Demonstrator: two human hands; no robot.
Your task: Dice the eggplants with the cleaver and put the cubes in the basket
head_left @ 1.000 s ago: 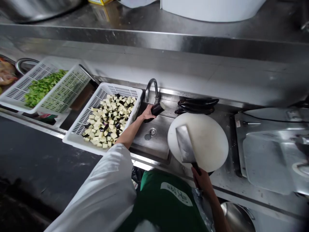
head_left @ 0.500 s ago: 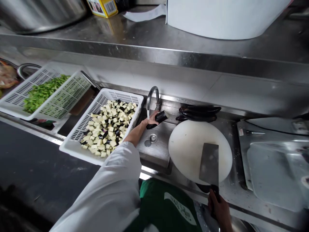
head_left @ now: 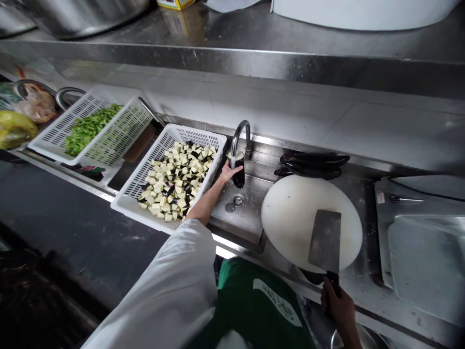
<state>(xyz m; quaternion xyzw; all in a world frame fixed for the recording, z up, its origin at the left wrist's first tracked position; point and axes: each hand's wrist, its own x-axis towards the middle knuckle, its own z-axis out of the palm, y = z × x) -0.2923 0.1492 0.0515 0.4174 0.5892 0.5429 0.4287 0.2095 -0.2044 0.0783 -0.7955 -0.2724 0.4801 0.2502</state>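
Observation:
My left hand [head_left: 228,172] is closed round a cut piece of eggplant [head_left: 239,175], its pale cut face turned up beneath the faucet [head_left: 242,127] over the sink [head_left: 241,220]. Low on the right, my right hand [head_left: 338,301] grips the handle of a cleaver [head_left: 326,240]. The broad blade lies over the round white cutting board [head_left: 281,220]. Behind the board rest several whole eggplants [head_left: 314,165]. To the left of the sink stands a white slotted basket [head_left: 127,201] with many eggplant cubes [head_left: 178,182] in it.
Farther left, another white basket [head_left: 47,145] holds chopped greens [head_left: 92,127]. A steel shelf [head_left: 232,53] runs above the counter, carrying a large pot [head_left: 87,17] and a white container [head_left: 363,14]. A metal tray [head_left: 425,261] is at the right.
The eggplant piece in my left hand has turned from lying sideways to upright, cut face up under the faucet. My right hand keeps the cleaver over the board. The camera view has shifted.

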